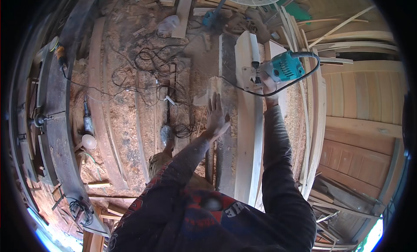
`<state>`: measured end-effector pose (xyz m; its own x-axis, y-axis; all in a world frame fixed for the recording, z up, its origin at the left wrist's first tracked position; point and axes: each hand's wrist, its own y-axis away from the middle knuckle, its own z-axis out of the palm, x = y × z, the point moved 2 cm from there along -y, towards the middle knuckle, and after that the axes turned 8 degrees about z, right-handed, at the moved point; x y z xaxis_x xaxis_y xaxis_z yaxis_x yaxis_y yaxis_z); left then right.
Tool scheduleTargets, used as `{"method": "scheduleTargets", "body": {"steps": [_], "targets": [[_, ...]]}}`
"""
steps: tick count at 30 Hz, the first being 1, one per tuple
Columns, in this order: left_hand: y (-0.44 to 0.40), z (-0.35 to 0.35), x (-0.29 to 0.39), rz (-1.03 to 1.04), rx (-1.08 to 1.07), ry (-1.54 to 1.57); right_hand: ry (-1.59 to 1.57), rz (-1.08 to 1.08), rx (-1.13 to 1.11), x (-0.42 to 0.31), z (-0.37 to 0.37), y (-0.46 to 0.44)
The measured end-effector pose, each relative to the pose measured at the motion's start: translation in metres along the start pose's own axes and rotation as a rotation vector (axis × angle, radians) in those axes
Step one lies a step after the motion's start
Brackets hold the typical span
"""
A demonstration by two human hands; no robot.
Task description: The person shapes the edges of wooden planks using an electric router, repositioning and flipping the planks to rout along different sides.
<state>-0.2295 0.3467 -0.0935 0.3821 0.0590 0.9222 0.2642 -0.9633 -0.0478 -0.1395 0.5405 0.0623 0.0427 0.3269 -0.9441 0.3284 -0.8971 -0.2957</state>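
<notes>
The pale board (246,143) lies along the right edge of the dark plank (226,147); work on it appears under way, the remainder indeterminable. The power tool (286,67) is near the board's far end. My right arm extends forward, right hand (269,84) gripping the tool; my left hand (217,119), empty, fingers extended, is palm-down over the plank's left edge.

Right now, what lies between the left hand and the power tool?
In the head view, a dark beam, a pale board and a black cord crossing both lie between the left hand and the power tool.
</notes>
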Motion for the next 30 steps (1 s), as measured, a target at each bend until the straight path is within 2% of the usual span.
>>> {"method": "scheduleTargets", "body": {"steps": [4,6,9,13,15,16,18,19,21,22,24,25,27,30], "targets": [[-0.042,-0.014,-0.001,0.104,0.026,-0.084,-0.021,0.015,-0.002,-0.008,-0.003,0.011],[-0.057,-0.015,-0.001,0.188,-0.099,-0.226,0.043,0.025,0.03,0.001,-0.01,0.016],[-0.063,-0.018,-0.001,0.186,-0.169,-0.232,0.053,0.022,0.002,0.004,-0.016,0.023],[-0.043,-0.021,-0.002,0.21,-0.129,-0.215,0.048,0.036,-0.013,-0.008,-0.012,0.034],[-0.022,-0.032,0.001,0.274,0.039,-0.208,-0.13,0.04,0.003,-0.015,-0.008,0.041],[-0.013,-0.043,0.007,0.279,0.035,-0.209,-0.13,0.038,0.009,-0.017,-0.01,0.044],[0.008,-0.063,0.018,0.084,-0.184,-0.021,0.023,0.03,0.081,-0.019,-0.014,0.053],[0.023,-0.072,0.026,0.086,-0.194,-0.023,0.023,0.033,0.091,-0.021,-0.017,0.058],[0.056,-0.093,0.047,0.204,-0.002,0.033,0.092,0.019,0.046,-0.029,-0.019,0.066],[0.068,-0.102,0.055,0.202,-0.017,0.034,0.047,0.043,0.055,-0.036,-0.018,0.072],[0.088,-0.13,0.074,0.43,0.287,0.065,0.047,0.043,0.084,-0.033,-0.019,0.088],[0.096,-0.142,0.082,0.432,0.278,0.064,0.043,0.033,0.101,-0.033,-0.02,0.095],[0.108,-0.169,0.095,0.243,0.281,0.203,0.076,0.092,0.081,-0.043,-0.026,0.11],[0.126,-0.199,0.109,0.243,0.248,0.099,0.056,0.048,0.066,-0.055,-0.027,0.129]]}}
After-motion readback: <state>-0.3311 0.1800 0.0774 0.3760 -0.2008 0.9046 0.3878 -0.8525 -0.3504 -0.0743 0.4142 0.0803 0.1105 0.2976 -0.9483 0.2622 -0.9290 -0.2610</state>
